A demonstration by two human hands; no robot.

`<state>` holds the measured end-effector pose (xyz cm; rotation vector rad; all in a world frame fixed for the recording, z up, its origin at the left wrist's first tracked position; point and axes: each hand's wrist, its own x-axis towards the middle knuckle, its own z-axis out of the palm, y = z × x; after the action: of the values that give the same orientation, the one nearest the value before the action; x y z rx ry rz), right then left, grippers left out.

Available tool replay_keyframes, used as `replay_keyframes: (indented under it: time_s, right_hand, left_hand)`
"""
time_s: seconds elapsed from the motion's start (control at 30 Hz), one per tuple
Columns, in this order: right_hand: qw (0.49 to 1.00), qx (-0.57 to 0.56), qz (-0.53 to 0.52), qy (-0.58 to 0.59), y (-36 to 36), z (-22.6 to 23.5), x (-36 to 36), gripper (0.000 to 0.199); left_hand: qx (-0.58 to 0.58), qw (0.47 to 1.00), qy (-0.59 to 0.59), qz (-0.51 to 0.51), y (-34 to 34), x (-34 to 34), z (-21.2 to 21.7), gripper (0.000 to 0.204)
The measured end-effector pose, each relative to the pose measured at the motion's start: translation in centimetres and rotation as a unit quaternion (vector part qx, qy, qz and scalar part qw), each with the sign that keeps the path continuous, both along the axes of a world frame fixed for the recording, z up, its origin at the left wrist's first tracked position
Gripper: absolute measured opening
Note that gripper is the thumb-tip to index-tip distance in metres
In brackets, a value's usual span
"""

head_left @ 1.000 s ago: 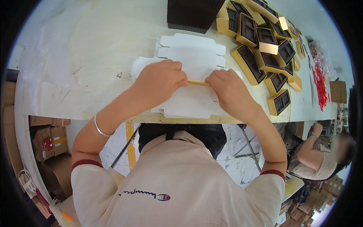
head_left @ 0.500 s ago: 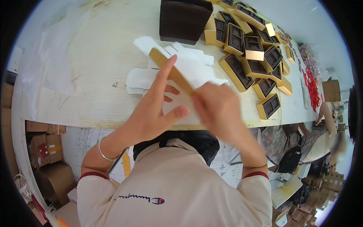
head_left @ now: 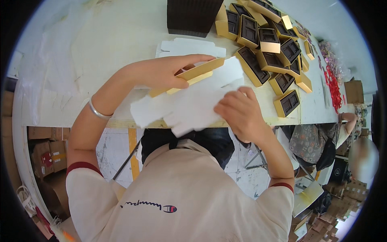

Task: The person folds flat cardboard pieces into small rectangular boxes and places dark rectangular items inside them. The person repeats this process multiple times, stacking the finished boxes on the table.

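My left hand (head_left: 169, 72) reaches in over the table and grips a folded gold cardboard piece (head_left: 203, 68), its thumb and fingers on either side of a gold panel. Directly beneath lies a flat white cardboard blank (head_left: 191, 105) with flaps, tilted and overhanging the front table edge. Whether it is joined to the gold piece I cannot tell. My right hand (head_left: 240, 111) is closed, its curled fingertips against the blank's right edge; what they pinch is hidden. A dark edge shows beneath this hand. Another white blank (head_left: 187, 46) lies farther back.
A tall stack of dark brown inserts (head_left: 191, 18) stands at the back. To the right, gold boxes with dark inserts (head_left: 260, 44) lie heaped. Red ribbons (head_left: 332, 88) are farther right. Clear plastic (head_left: 52, 76) covers the left side. Another person's arm (head_left: 348, 121) is at the far right.
My left hand has moved from an upright pose to lie across the gold piece, now spread into panels. My right hand has moved off it, slightly right. A white blank has shifted nearer to me.
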<state>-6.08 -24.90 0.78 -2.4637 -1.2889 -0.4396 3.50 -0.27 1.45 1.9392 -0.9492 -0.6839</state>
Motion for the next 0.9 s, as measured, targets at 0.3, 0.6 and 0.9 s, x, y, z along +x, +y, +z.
replay_keyframes:
  time_s: [0.3, 0.6, 0.9]
  right_hand:
    - [0.880, 0.045, -0.133, 0.453, 2.9, 0.0, 5.8, 0.024]
    - [0.984, 0.073, -0.067, 0.146, 2.2, -0.3, 3.1, 0.034]
    - [0.971, -0.082, -0.054, 0.216, 3.2, -0.2, 6.4, 0.011]
  left_hand:
    - [0.067, 0.901, -0.419, 0.094, 0.1, -7.6, -0.7, 0.043]
    - [0.109, 0.847, -0.511, 0.095, 0.2, -8.4, -4.1, 0.034]
    - [0.105, 0.918, -0.373, 0.084, 1.2, -5.1, -3.1, 0.020]
